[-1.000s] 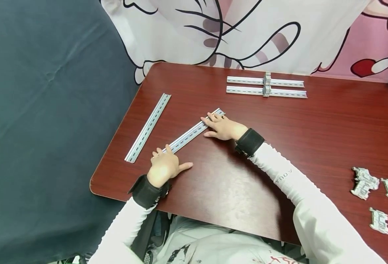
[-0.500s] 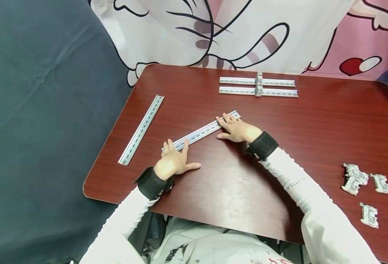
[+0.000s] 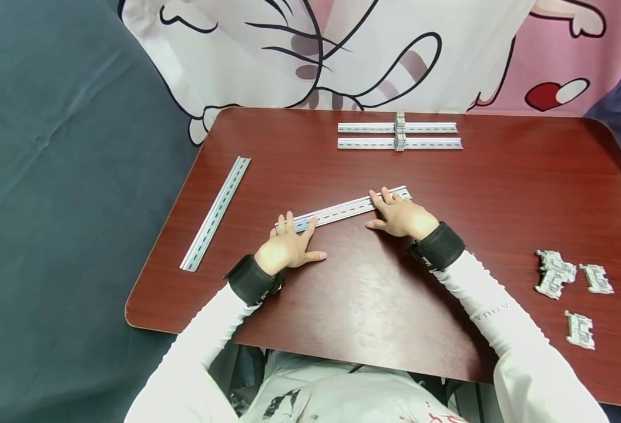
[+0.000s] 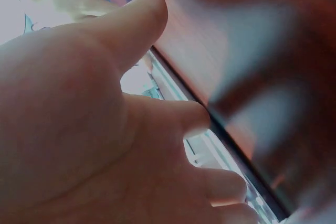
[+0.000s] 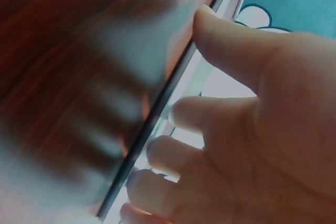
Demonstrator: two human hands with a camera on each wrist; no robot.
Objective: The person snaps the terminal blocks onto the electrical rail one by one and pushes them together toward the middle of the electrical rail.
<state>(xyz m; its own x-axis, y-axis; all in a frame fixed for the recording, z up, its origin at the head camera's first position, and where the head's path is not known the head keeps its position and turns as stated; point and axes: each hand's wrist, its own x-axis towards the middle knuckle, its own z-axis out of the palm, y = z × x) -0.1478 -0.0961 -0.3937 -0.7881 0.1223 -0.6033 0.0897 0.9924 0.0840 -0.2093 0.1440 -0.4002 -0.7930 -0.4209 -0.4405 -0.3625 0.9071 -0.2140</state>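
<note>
A slotted metal DIN rail (image 3: 339, 212) lies aslant near the middle of the table, its right end farther back. Fingers of my left hand (image 3: 285, 248) rest on its left end, thumb spread out to the side over the wood. Near the opposite end, my right hand (image 3: 402, 217) lays its outstretched fingers across the rail. Both wrist views look past the palm: the left palm (image 4: 68, 108) and the right palm (image 5: 283, 135) show with fingers extended to the rail's long edge, and neither hand is curled around it.
Another slotted rail (image 3: 216, 214) lies near the table's left edge. At the back, two parallel rails (image 3: 365, 143) carry terminal blocks (image 3: 400, 134) at their middle. Several loose terminal blocks (image 3: 556, 274) lie at the right. A printed curtain (image 3: 268, 64) hangs behind the table.
Both hands have moved the middle rail rightward and turned it clockwise, so it lies closer to level across the table. The head view has shifted slightly too.
</note>
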